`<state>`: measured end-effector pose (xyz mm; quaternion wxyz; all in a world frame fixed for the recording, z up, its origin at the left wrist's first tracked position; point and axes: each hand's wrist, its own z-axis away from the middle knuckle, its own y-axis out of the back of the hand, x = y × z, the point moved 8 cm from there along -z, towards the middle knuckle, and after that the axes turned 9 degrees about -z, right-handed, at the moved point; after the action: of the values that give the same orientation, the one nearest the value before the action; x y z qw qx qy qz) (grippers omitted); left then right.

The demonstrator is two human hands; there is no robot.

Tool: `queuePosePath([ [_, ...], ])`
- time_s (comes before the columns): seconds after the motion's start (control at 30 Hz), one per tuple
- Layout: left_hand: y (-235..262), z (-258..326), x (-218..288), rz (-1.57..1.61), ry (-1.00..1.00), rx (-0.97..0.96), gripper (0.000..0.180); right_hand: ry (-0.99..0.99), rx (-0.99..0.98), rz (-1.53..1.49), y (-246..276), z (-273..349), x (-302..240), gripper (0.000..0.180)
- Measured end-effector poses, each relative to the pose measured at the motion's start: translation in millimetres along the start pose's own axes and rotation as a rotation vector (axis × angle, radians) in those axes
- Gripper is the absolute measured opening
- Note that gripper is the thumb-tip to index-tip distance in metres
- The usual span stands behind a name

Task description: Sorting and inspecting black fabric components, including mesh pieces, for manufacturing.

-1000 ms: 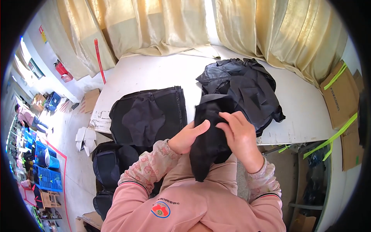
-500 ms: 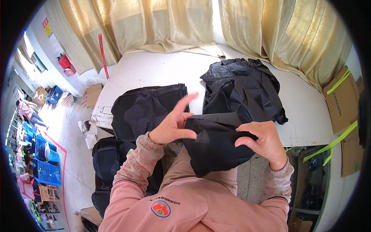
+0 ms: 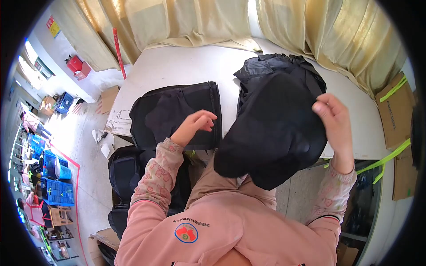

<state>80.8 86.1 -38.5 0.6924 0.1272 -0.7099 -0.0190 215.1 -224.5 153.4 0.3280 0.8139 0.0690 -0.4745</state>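
A limp black fabric piece [image 3: 279,133] with rounded edges hangs spread out in front of me, over my lap and the table's near edge. My right hand [image 3: 336,119] pinches its right edge between thumb and fingers. To the left of it, apart from it, my left hand [image 3: 196,126] is loosely curled with nothing visible inside. Beneath that hand lies a neat stack of black fabric pieces [image 3: 171,111], the top one showing a darker shaped patch. Behind the held piece, a crumpled heap of black fabric [image 3: 266,65] is partly covered.
The white table [image 3: 177,62] reaches back to beige curtains [image 3: 199,22]. More black pieces [image 3: 124,175] are piled low by my left side. Cardboard [image 3: 392,119] with yellow-green straps stands at the right. Blue crates [image 3: 60,193] and another person [image 3: 31,122] are far left.
The fabric piece, earlier bunched between both hands, is now opened out and further right. My left hand has come off it and curled; my right hand has moved up and right with its edge.
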Motion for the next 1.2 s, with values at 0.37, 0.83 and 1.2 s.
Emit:
queuePosePath([
  [0.37, -166, 72, -93, 0.879, 0.271, -0.380, 0.064, -0.033, 0.096, -0.984, -14, -26, -19, 0.037],
  [0.83, -173, 7, 40, 1.437, 0.135, -0.320, 0.042, 0.013, 0.232, -0.283, -50, 1, 41, 0.034],
  [1.2, 1, 42, 87, 0.853, -0.272, -0.095, 0.040, -0.194, 0.172, 0.008, 14, -3, 235, 0.037],
])
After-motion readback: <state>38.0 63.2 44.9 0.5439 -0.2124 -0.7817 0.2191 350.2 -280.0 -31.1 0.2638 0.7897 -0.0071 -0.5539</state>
